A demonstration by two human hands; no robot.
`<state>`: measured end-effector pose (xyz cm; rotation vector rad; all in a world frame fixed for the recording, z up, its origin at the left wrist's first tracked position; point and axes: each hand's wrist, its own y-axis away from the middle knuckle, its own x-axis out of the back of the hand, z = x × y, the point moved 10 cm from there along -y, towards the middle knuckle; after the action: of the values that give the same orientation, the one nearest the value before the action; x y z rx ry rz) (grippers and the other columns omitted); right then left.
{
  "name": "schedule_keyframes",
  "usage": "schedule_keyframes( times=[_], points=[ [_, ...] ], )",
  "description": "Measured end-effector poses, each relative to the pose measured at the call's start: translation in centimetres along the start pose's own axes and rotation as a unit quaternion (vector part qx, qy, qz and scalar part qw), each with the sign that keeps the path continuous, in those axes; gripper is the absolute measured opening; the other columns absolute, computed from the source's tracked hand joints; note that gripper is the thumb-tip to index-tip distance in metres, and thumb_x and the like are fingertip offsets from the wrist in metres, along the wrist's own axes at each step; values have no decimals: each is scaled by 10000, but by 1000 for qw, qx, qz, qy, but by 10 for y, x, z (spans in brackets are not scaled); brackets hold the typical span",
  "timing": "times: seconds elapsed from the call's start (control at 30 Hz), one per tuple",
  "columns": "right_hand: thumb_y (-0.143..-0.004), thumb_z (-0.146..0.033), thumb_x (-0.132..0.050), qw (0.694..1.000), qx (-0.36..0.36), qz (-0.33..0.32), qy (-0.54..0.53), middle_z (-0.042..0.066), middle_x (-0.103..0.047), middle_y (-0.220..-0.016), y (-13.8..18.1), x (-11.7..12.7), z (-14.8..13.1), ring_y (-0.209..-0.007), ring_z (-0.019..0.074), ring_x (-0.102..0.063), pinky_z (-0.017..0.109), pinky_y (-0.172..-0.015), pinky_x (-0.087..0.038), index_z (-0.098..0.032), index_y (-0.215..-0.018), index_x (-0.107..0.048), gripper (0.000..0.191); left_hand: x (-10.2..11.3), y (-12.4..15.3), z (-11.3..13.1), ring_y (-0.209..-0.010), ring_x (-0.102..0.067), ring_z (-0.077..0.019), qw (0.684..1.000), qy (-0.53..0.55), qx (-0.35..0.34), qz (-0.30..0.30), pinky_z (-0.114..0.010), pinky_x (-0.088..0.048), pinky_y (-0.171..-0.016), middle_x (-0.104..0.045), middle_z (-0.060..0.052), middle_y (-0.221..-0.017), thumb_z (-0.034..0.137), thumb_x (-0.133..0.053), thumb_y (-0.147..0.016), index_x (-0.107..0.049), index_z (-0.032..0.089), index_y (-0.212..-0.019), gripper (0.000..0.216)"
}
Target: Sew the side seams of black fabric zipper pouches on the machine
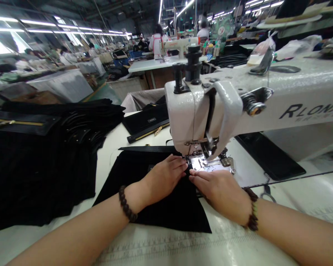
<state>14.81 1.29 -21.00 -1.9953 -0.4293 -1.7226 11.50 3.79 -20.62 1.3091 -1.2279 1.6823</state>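
Note:
A black fabric panel (166, 210) lies on the table, its right edge at the needle area of a white sewing machine (180, 111). My left hand (162, 177) rests on top of the panel, fingers stretched out and close together, fingertips just in front of the presser foot. On the panel's right edge, my right hand (222, 192) has its fingertips closed on the fabric; its thumb is mostly hidden. The two hands' fingertips nearly meet. The metal needle plate (201, 162) shines under the machine's lamp. A small dark label on the panel is partly covered by my left hand.
At left stands a tall stack of black fabric pieces (80, 147) with a gold zipper on top. A black zippered piece (147, 120) lies behind the panel. Right of the needle is a black plate (269, 155). Ruler markings (161, 251) run along the table's front.

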Motion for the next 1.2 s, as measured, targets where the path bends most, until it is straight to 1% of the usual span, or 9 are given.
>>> schedule_keyframes(
  times=[0.3,0.47,0.53,0.6,0.67,0.8,0.97,1.1,1.2],
  points=[
    [-798,-63,-491,999,-25,-20,-24,68,-645,-1001,-6,-3,5,-778,205,-631,301,-614,-489,-139,-987,-610,236,4,-3,-3,-996,-540,-188,1000,-9,-6,20,-290,-414,-931,-631,-88,-1010,142,-430,-866,-611,61,-990,234],
    [-731,-117,-610,992,29,-43,-114,46,-626,-997,7,17,23,-818,177,-605,279,-711,-464,-195,-977,-611,258,-1,-4,-8,-1089,-505,-169,997,-11,25,-68,-292,-370,-973,-600,-66,-1119,202,-433,-886,-589,115,-1060,249],
    [-600,-176,-732,987,29,-93,-129,40,-587,-1004,18,20,41,-854,203,-576,291,-689,-465,-222,-925,-623,345,3,2,-3,-1129,-479,-206,992,-11,57,-109,-349,-357,-985,-553,-97,-1188,371,-446,-877,-546,109,-1127,375],
    [-518,-133,-765,989,27,-75,-126,37,-546,-1000,25,32,58,-878,213,-546,291,-690,-455,-224,-849,-626,370,11,10,11,-1165,-435,-281,988,-10,77,-131,-438,-346,-980,-475,-163,-1257,615,-446,-772,-474,62,-1202,701],
    [-508,-86,-756,993,13,-56,-105,32,-519,-946,28,37,71,-845,202,-530,296,-689,-441,-216,-767,-619,320,18,19,33,-1188,-393,-330,989,-15,63,-134,-495,-330,-974,-400,-203,-1305,694,-445,-705,-408,26,-1249,862],
    [-532,-110,-760,994,9,-53,-97,2,-484,-785,21,34,67,-721,160,-502,266,-617,-400,-205,-626,-594,213,23,29,60,-1192,-402,-286,993,-7,42,-111,-431,-363,-976,-416,-174,-1304,365,-453,-847,-414,32,-1243,519],
    [-639,-259,-727,995,-69,24,-70,6,-487,-684,5,28,64,-632,150,-463,253,-557,-350,-172,-628,-554,193,44,23,53,-1123,-484,-235,993,106,54,-24,-351,-428,-930,-541,-167,-1181,163,-367,-821,-513,17,-1134,375],
    [-713,-351,-659,987,-125,98,8,57,-506,-682,3,26,65,-680,204,-460,304,-595,-339,-135,-715,-563,237,45,27,5,-878,-611,-195,934,284,214,25,-310,-504,-782,-659,-79,-881,221,-341,-848,-612,117,-888,293],
    [-773,-323,-597,991,-78,101,27,76,-532,-721,3,27,53,-700,208,-459,317,-622,-337,-126,-742,-553,204,36,62,-50,-783,-611,-201,813,373,423,145,-298,-506,-718,-637,-16,-703,316,-487,-776,-602,187,-661,207]
  ],
)
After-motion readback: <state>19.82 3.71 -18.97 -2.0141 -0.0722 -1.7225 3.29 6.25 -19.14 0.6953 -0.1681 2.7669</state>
